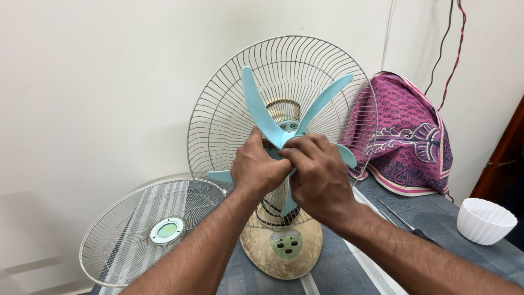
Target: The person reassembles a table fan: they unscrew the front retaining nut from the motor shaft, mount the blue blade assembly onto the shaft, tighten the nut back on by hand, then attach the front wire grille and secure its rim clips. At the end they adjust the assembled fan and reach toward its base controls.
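Left hand [257,166] and right hand [319,175] both grip the fan blade [262,114] hub — rear grille [218,109] close behind.

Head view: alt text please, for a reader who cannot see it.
Both hands, left hand and right hand, grip the hub of a light blue fan blade on a table fan with its rear grille attached. The detached front grille leans left.

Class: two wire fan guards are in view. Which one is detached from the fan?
The front guard with the round pale-green centre cap, leaning against the wall at lower left. The rear guard stands upright behind the blue blades that both hands grip.
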Tool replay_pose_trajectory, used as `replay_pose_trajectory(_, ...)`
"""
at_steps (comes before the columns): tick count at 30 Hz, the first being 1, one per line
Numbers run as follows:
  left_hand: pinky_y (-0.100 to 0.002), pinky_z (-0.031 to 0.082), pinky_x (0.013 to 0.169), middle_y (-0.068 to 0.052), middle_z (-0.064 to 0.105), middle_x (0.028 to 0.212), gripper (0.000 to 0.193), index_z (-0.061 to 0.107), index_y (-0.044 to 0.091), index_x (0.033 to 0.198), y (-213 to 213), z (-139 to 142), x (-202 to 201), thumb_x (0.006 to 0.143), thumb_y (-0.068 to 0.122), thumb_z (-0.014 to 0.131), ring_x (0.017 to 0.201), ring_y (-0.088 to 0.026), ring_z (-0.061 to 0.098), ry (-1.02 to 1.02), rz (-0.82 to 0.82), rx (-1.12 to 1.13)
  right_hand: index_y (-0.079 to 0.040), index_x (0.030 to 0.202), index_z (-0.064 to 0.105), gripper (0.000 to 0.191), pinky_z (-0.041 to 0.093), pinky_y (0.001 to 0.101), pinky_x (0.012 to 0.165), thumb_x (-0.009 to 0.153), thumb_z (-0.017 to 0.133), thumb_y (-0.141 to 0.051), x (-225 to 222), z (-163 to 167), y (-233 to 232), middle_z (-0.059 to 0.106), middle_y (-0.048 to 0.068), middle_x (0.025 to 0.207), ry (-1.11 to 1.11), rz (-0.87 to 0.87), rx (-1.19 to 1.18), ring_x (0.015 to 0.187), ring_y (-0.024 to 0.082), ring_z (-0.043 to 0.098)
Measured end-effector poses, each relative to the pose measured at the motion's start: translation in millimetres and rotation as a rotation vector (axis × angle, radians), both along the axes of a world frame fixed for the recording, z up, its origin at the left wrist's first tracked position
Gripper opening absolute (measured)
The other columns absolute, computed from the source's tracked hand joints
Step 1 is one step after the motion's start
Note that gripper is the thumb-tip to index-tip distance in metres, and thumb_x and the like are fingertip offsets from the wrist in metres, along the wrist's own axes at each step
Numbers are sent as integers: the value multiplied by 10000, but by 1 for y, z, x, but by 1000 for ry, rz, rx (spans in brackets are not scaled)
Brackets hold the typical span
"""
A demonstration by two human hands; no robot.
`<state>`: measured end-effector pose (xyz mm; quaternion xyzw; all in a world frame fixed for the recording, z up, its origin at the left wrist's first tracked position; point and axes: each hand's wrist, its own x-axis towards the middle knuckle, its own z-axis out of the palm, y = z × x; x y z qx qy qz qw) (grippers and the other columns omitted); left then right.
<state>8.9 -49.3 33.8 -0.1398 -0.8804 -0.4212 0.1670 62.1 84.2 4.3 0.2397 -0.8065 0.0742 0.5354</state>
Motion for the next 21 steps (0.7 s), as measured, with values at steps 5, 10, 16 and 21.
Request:
replay_pose_trajectory(5,-423,568,954,-4,750,1045,673,558,221,1278,0,-1,3,668,379,795,1021,-196,737,-38,-9,-7,-64,1059,733,348,489,452,930,717,723,5,-2,1,1,727,78,1091,-37,36,-15,1127,276,637)
replay_pose_trajectory(10,-430,559,959,-18,727,1084,752,545,199,1281,4,-1,4,661,486,857,1049,-189,716,-54,-19,-15,-2,1190,585,570,519,425,853,711,838,-181,5,-2,-1,625,175,1107,-148,-76,-383,1028,281,620)
replay_pose_trajectory(16,-431,556,967,-18,726,1100,767,552,200,1280,4,0,3,645,492,866,1060,-195,717,-31,-10,-15,-34,1171,566,523,537,448,790,782,828,-264,7,0,-4,654,117,1088,-416,-236,-620,930,257,673)
replay_pose_trajectory(21,-421,559,965,-18,730,1100,748,557,198,1275,3,1,4,664,506,857,1072,-184,716,-41,-24,-14,-20,1134,614,413,529,451,822,793,795,-168,5,0,1,657,134,1078,-236,-175,-410,989,274,661)
